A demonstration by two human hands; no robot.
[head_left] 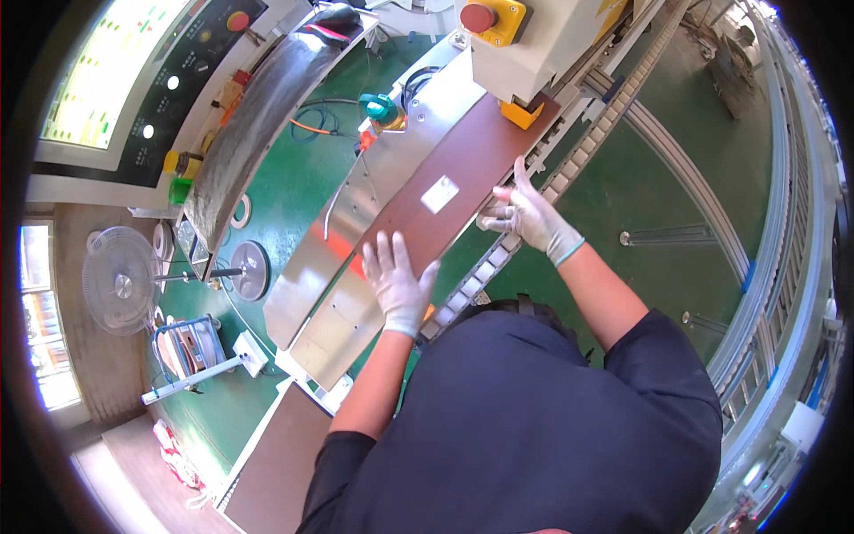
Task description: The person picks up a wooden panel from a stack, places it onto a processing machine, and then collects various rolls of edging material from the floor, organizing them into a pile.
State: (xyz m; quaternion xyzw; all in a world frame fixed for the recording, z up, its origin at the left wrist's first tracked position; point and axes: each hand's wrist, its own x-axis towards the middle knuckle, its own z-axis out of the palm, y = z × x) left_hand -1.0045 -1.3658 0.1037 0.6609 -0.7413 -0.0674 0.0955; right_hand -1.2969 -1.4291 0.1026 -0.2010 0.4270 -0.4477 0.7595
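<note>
A reddish-brown panel [445,182] with a white rectangular label [439,195] lies on a shiny metal machine bed [342,325]. Its far end runs up to the beige machine head [534,53]. My left hand [398,283], in a thin pale glove, rests with fingers spread at the panel's near end. On the right, my right hand [536,219], gloved too, is by the panel's long edge with its fingers apart. Nothing shows in its grasp; whether its fingertips touch the edge I cannot tell.
A red stop button [478,18] on a yellow box tops the machine. A chain conveyor [583,153] runs along the right side. To the left stand a control panel [169,93], a fan [123,283] and a long curved dark-topped table [258,125]. A green-capped fitting [381,110] sits beyond the bed.
</note>
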